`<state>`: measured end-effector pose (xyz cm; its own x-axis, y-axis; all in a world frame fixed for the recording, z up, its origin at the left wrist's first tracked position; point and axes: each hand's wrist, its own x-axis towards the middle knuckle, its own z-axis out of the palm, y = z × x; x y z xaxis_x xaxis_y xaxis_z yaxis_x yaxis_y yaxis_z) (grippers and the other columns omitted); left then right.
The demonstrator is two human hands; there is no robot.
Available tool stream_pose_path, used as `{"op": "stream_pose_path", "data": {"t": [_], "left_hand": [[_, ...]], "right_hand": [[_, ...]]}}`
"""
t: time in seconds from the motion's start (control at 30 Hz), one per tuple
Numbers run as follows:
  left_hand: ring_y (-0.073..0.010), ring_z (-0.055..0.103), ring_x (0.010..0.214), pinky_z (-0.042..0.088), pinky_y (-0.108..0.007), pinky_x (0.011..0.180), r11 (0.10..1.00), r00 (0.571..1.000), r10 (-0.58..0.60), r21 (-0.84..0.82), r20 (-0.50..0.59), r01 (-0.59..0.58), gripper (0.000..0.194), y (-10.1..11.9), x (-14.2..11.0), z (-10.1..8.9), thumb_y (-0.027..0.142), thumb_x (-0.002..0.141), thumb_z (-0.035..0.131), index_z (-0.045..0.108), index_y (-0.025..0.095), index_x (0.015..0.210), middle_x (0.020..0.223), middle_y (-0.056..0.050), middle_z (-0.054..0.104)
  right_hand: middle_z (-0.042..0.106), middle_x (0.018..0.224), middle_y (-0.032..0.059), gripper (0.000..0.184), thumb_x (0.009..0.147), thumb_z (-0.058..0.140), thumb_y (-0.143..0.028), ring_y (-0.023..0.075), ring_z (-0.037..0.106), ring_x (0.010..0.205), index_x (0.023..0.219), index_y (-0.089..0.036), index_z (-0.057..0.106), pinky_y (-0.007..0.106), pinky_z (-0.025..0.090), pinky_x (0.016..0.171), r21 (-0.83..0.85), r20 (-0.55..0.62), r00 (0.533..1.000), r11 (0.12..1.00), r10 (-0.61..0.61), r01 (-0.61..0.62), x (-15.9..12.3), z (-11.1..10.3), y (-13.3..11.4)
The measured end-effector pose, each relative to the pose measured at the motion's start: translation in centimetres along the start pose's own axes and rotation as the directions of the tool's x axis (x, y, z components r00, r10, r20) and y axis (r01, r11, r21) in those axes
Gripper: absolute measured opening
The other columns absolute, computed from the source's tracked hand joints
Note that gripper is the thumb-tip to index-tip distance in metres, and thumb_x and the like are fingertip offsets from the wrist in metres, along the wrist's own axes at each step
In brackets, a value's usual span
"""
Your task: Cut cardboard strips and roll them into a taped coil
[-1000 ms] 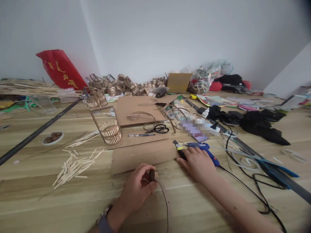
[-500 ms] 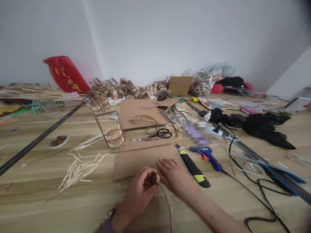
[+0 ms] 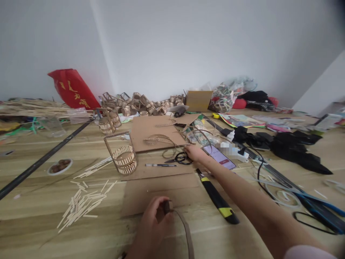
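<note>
My left hand point(image 3: 155, 223) is closed around a small dark brown rolled piece point(image 3: 166, 207), pinched between thumb and fingers at the near edge of the cardboard. From it a thin brown strip point(image 3: 185, 226) curves down towards me. My right hand point(image 3: 195, 154) reaches far forward, its fingers closed at the handle loops of black scissors point(image 3: 179, 158), which lie on the cardboard; the fingertips are partly hidden. Left of the scissors lies a pen point(image 3: 161, 165). A black and yellow utility knife point(image 3: 217, 198) rests beside my right forearm, which hides the blue glue gun.
A small slatted bamboo bucket point(image 3: 124, 160) stands left of the cardboard sheet point(image 3: 161, 185). Short sticks point(image 3: 81, 205) and a dish of brown balls point(image 3: 60, 166) lie further left. Right are a phone point(image 3: 219, 156), a power strip point(image 3: 242, 155) and cables. More small buckets point(image 3: 145, 104) pile up behind.
My right hand left the utility knife, passed over the cardboard near my left hand, then stretched forward to the scissors. My left hand keeps hold of the rolled piece; its strip now shows its broad side.
</note>
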<state>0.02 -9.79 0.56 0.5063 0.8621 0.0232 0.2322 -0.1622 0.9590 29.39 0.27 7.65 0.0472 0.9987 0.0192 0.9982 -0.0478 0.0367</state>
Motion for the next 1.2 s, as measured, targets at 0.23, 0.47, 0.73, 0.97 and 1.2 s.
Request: {"op": "stream_pose_path", "data": {"t": [0.23,0.47,0.73,0.97,1.2], "left_hand": [[-0.0245,0.060,0.095,0.048,-0.034,0.087,0.999,0.999,0.016,-0.034,0.035,-0.015,0.034,-0.7,0.1,0.3,0.041,0.081,0.063,0.065,0.018,0.106,0.104,-0.009,0.064],[-0.0226,0.058,0.093,0.046,-0.034,0.087,0.997,0.999,-0.034,-0.063,0.003,0.034,0.029,0.5,-0.4,0.6,0.033,0.080,0.064,0.065,0.019,0.105,0.101,-0.007,0.063],[-0.0240,0.058,0.099,0.046,-0.035,0.091,0.991,0.999,-0.035,-0.126,0.006,0.035,0.039,-0.4,-0.1,0.2,0.040,0.081,0.064,0.063,0.017,0.113,0.110,-0.010,0.063],[-0.0239,0.057,0.095,0.046,-0.034,0.087,0.995,0.999,0.006,-0.105,0.036,-0.003,0.042,-0.6,0.0,0.2,0.046,0.082,0.062,0.062,0.017,0.113,0.106,-0.010,0.062],[-0.0264,0.058,0.097,0.046,-0.037,0.088,0.994,0.999,0.020,-0.108,0.025,-0.017,0.047,-0.4,0.3,0.4,0.050,0.080,0.060,0.062,0.015,0.110,0.106,-0.012,0.062]], "right_hand": [[0.060,0.125,0.0090,0.033,0.095,0.059,-0.034,0.0220,0.062,0.103,0.123,-0.019,0.058,0.043,0.054,0.086,0.108,-0.102,0.992,0.992,0.080,-0.069,4.0,0.3,0.3],[0.061,0.124,0.0087,0.032,0.094,0.059,-0.034,0.0222,0.063,0.103,0.123,-0.018,0.058,0.043,0.054,0.086,0.120,-0.199,0.978,0.992,0.056,-0.033,7.0,-2.8,2.0],[0.060,0.125,0.0097,0.032,0.094,0.059,-0.034,0.0224,0.062,0.105,0.122,-0.018,0.059,0.044,0.054,0.088,-0.012,-0.213,0.976,0.999,0.041,-0.045,6.0,0.3,1.8],[0.059,0.126,0.0100,0.032,0.094,0.059,-0.034,0.0224,0.062,0.106,0.122,-0.018,0.059,0.044,0.053,0.089,-0.078,-0.164,0.981,0.990,0.107,-0.121,4.9,3.0,1.2],[0.059,0.126,0.0092,0.033,0.094,0.059,-0.034,0.0229,0.062,0.106,0.123,-0.018,0.058,0.045,0.053,0.089,0.127,-0.112,0.984,0.984,0.135,-0.121,4.9,1.8,1.2]]}}
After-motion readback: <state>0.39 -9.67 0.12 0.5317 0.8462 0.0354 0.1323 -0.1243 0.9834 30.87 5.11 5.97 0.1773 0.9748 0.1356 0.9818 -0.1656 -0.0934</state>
